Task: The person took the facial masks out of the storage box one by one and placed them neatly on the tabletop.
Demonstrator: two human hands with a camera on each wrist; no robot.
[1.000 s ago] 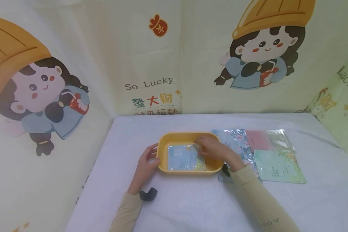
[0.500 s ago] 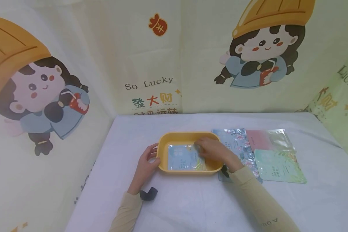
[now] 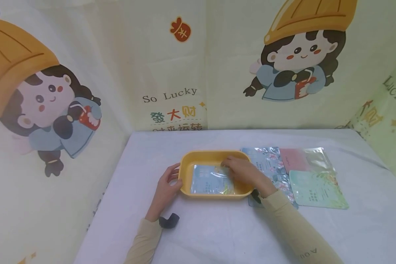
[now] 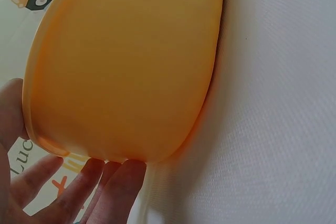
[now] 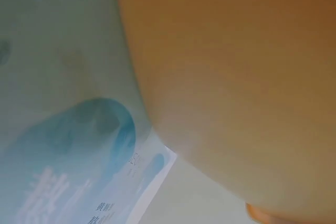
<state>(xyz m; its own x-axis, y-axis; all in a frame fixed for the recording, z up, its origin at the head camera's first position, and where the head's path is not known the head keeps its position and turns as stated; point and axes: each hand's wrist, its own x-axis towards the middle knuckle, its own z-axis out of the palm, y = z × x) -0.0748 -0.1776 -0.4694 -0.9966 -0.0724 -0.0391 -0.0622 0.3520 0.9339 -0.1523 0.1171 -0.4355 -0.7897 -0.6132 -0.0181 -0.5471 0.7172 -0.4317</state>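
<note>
A yellow oblong plastic tray (image 3: 214,196) stands on the white-covered table. Its left end is gripped by my left hand (image 3: 166,189); the left wrist view shows the thumb at the rim and the fingertips against the outer wall (image 4: 126,66). Inside lies a light blue foil sheet mask packet (image 3: 209,179). My right hand (image 3: 242,170) reaches over the tray's right end, fingers curled at the packet's upper right corner, pinching it. The fingertips are partly hidden. In the right wrist view the hand is not seen, only a blurred tray wall (image 5: 226,77) and a bluish packet (image 5: 68,171).
Right of the tray lie more flat packets: two blue floral ones (image 3: 267,159), partly under the right arm, a pink and silver one (image 3: 307,160) and a green one (image 3: 318,189). A cartoon-printed cloth (image 3: 227,73) hangs behind the table.
The packet in the tray has shifted slightly, its upper left corner moving a little rightward, and its shine differs. Both hands keep nearly the same places.
</note>
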